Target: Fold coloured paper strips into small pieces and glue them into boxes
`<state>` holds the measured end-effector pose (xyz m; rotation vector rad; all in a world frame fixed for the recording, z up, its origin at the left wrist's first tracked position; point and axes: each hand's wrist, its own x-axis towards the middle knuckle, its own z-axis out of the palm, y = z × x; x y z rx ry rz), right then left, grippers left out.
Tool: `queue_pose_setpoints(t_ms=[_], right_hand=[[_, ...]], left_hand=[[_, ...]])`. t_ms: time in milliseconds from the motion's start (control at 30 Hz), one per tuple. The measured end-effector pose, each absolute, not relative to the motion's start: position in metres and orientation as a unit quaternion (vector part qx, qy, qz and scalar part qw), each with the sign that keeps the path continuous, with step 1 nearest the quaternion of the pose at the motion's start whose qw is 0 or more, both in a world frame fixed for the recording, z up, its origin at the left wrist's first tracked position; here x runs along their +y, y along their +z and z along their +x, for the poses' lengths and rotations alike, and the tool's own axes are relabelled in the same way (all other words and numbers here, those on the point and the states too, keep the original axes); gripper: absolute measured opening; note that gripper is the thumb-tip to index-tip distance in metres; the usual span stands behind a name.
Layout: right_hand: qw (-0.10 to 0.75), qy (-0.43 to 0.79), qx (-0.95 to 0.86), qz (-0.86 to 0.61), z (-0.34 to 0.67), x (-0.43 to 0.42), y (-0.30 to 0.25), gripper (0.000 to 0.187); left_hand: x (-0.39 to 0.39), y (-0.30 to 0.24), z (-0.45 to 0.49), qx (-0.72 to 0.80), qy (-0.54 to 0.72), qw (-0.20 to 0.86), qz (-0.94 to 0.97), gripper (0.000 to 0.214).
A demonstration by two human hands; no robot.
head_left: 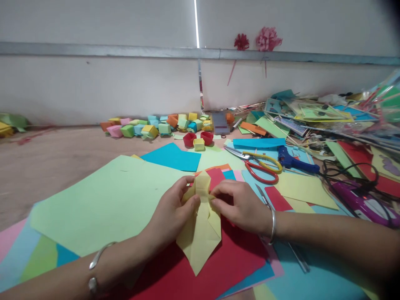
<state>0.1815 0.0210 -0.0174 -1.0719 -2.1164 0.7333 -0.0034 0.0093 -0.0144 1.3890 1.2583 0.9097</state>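
Left hand (170, 212) and right hand (240, 204) pinch yellow paper (201, 239) (on red sheet (225, 266)), scissors (261, 166) near.

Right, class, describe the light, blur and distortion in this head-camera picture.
Head view: soft, even light, with faint shadows under the left hand and right hand pinching the yellow paper; a glaring white strip in the wall; a blurred patch among the paper boxes; dark right corners; the wall rail tilts.
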Motion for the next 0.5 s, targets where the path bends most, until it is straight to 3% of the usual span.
queue_pose_setpoints(t_ms=[233,400,500], right_hand=[[0.342,0.293,-0.795,-0.406,0.1799,0.0183,-0.0182,0.008],[0.33,0.381,-0.736,-0.451,0.178,0.0189,-0.0178,0.021],[0.316,0.344,-0.765,-0.444,0.1785,0.0197,-0.0171,0.014]], left_hand=[[0.0064,-0.0102,-0.0012,0.524,0.363,0.468,0.611,0.009],[0.003,-0.0107,-0.0003,0.491,0.365,0.495,0.617,0.017],[0.0017,-0.013,-0.0013,0.492,0.357,0.479,0.633,0.018]])
